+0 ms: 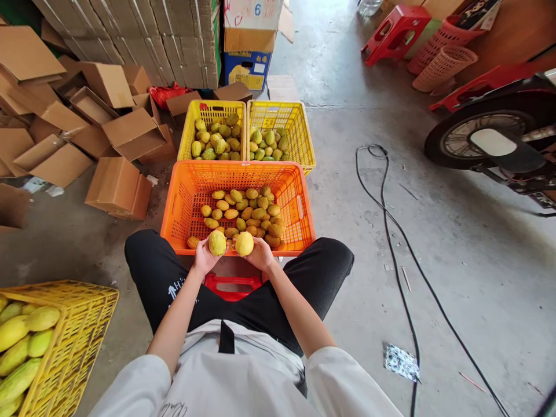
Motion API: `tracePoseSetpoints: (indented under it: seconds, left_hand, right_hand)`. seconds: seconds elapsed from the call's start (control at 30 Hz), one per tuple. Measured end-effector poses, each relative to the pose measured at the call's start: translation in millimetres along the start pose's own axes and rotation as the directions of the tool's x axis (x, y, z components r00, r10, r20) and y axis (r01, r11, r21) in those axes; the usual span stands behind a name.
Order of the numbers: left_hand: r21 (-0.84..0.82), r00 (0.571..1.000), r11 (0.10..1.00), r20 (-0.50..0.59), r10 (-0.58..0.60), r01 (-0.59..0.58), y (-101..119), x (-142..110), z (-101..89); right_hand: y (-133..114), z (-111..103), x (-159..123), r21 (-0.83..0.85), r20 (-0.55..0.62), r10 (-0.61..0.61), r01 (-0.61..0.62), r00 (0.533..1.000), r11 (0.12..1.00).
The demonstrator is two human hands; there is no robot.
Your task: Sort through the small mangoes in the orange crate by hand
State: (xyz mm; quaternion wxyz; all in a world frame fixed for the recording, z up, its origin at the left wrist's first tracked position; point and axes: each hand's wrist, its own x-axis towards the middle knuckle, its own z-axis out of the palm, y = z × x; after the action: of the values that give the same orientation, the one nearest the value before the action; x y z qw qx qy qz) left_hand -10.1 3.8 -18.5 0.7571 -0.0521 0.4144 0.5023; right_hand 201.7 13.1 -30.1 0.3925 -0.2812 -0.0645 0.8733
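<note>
My left hand (205,258) is closed around a yellow-green fruit (217,243) with a lumpy skin. In my right hand (261,255) is a smoother, paler yellow fruit (244,244). Both fruits are held side by side, a small gap apart, over the near rim of an orange plastic crate (167,209). Inside that crate lie many oval, yellow-brown fruits (258,213), mostly toward the middle and right. Parts of my fingers are hidden beneath the fruits I hold. The exact kind of fruit cannot be made out.
Two yellow crates (309,139) with greenish fruits stand behind the orange one. Another yellow crate (89,324) of longer fruits is at lower left. Cardboard boxes (115,185) pile up at left. A black cable (393,278) crosses the floor near a motorcycle wheel (467,139).
</note>
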Motion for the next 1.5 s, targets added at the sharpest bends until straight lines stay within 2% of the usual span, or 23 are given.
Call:
tracePoseSetpoints:
  seconds: [0.2, 0.33, 0.47, 0.6, 0.97, 1.07, 1.3, 1.5]
  left_hand:
    - [-0.005, 0.999, 1.000, 0.038, -0.001, 0.001, -0.8, 3.5, -4.2]
    - [0.049, 0.999, 0.999, 0.048, -0.018, 0.015, -2.9, 6.8, -7.4]
    - [0.078, 0.998, 0.997, 0.049, -0.026, 0.023, -4.7, 10.7, -11.9]
    - [0.040, 0.999, 0.999, 0.041, -0.025, 0.023, -3.4, 10.2, -13.4]
    - [0.165, 1.000, 0.986, 0.014, -0.007, 0.004, -5.3, 3.8, -2.7]
    - [0.145, 1.000, 0.989, -0.014, -0.015, 0.017, -4.8, 4.4, -2.4]
    - [0.045, 1.000, 0.999, 0.010, -0.019, 0.018, -1.7, 3.8, -3.1]
    - [0.080, 0.997, 0.994, 0.006, -0.080, 0.080, 1.7, 2.3, -3.1]
  right_hand:
    - [3.2, -10.9, -0.4, -0.003, -0.061, 0.033, -0.033, 0.998, 0.999]
    - [5.0, -14.9, -0.8, -0.018, -0.106, 0.027, -0.029, 0.994, 0.999]
    - [6.0, -13.0, -0.2, -0.043, -0.097, -0.015, 0.011, 0.995, 0.999]
    - [5.7, -10.5, -0.9, -0.068, -0.102, 0.020, -0.027, 0.995, 0.997]
    - [-3.1, 5.3, -6.5, -0.030, -0.014, 0.065, -0.065, 0.998, 0.997]
    - [-1.6, 4.2, -4.4, -0.035, -0.018, 0.056, -0.056, 0.998, 0.998]
    - [3.5, -5.1, -4.3, -0.085, -0.051, 0.098, -0.103, 0.994, 0.991]
    - [4.7, -8.4, -6.8, -0.074, -0.079, 0.073, -0.079, 0.994, 0.994]
